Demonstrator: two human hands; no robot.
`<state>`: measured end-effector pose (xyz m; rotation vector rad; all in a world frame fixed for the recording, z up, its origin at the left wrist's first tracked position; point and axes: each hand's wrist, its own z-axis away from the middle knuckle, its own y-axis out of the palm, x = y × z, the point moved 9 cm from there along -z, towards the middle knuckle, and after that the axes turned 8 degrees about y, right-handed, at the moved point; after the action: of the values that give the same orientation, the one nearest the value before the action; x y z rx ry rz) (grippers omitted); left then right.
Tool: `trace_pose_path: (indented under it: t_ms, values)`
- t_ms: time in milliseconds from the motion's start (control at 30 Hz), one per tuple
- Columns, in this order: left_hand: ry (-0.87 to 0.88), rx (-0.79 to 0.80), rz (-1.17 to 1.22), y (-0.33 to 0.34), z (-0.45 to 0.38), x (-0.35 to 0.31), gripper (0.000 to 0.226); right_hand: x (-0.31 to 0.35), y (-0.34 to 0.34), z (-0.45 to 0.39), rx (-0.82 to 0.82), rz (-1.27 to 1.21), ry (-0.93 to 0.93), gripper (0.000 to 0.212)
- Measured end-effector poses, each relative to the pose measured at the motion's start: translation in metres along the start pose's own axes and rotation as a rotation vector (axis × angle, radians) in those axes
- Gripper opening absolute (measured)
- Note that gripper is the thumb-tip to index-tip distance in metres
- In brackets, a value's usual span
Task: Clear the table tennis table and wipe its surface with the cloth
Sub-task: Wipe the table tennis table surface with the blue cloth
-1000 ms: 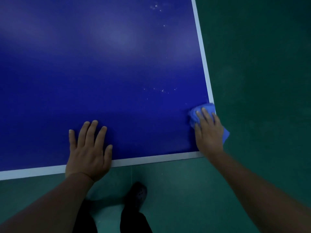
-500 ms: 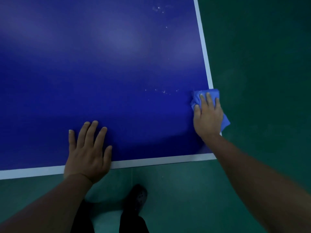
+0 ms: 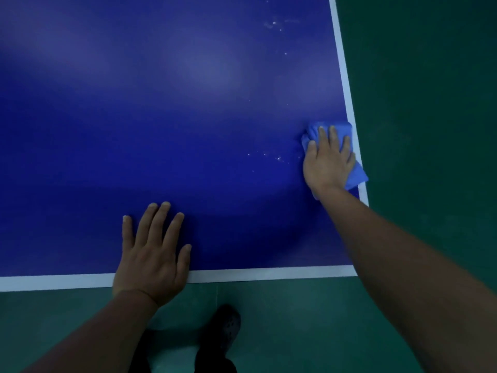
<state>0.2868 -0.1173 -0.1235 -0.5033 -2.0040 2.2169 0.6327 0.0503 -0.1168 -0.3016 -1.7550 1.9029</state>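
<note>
Deep blue with a white border, the table tennis table (image 3: 188, 117) fills most of the head view, and its near right corner is seen above a dark green floor (image 3: 430, 130). Small pale specks (image 3: 278, 158) are scattered on the surface just left of the cloth, and a second cluster (image 3: 273, 24) is seen farther up near the right edge. A lighter blue cloth (image 3: 333, 127) is pressed flat against the table at the right border line, with one corner hanging past the edge over the floor. The right hand (image 3: 328, 162) is laid on top of it with fingers straight and slightly spread; the cloth is pushed down under the palm rather than gripped. The left hand (image 3: 150, 251) is rested flat on the bare surface near the front edge, fingers extended, nothing held, its heel lying across the white line. Both forearms are stretched in from below. A dark perforated shoe (image 3: 228, 329) is seen on the floor just beneath the front edge, between the arms. No containers are visible.
</note>
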Motion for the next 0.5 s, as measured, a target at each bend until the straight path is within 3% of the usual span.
trace_pose_path:
  t_ms: [67, 133, 200, 233, 300, 400, 433, 500]
  values:
    - [0.002, 0.0, -0.003, 0.0, 0.0, 0.0, 0.064, 0.046, 0.012, 0.009, 0.018, 0.047, -0.176, 0.053]
    - [0.004, 0.001, -0.001, 0.001, 0.0, 0.0, 0.064, 0.081, 0.022, 0.052, 0.029, 0.103, -0.52, 0.054]
    - [0.006, 0.002, -0.004, 0.001, 0.0, 0.001, 0.064, 0.078, 0.033, 0.085, 0.09, 0.168, -0.799, 0.054]
    - [0.008, 0.002, -0.008, 0.001, 0.0, 0.002, 0.064, 0.067, 0.033, 0.08, 0.125, 0.194, -0.83, 0.054]
    - [0.012, 0.006, -0.001, 0.002, 0.0, 0.001, 0.064, 0.043, 0.019, 0.034, 0.075, 0.212, -0.67, 0.059]
    - [0.009, 0.02, -0.001, 0.003, 0.0, 0.001, 0.068, 0.031, 0.001, -0.041, 0.064, 0.131, -0.25, 0.056]
    - [0.009, 0.032, -0.004, 0.004, 0.0, 0.001, 0.069, 0.043, 0.0, -0.048, 0.066, 0.099, -0.206, 0.055]
    - [0.005, 0.043, -0.004, 0.005, 0.001, 0.001, 0.068, 0.083, 0.01, -0.034, 0.072, 0.122, -0.311, 0.054]
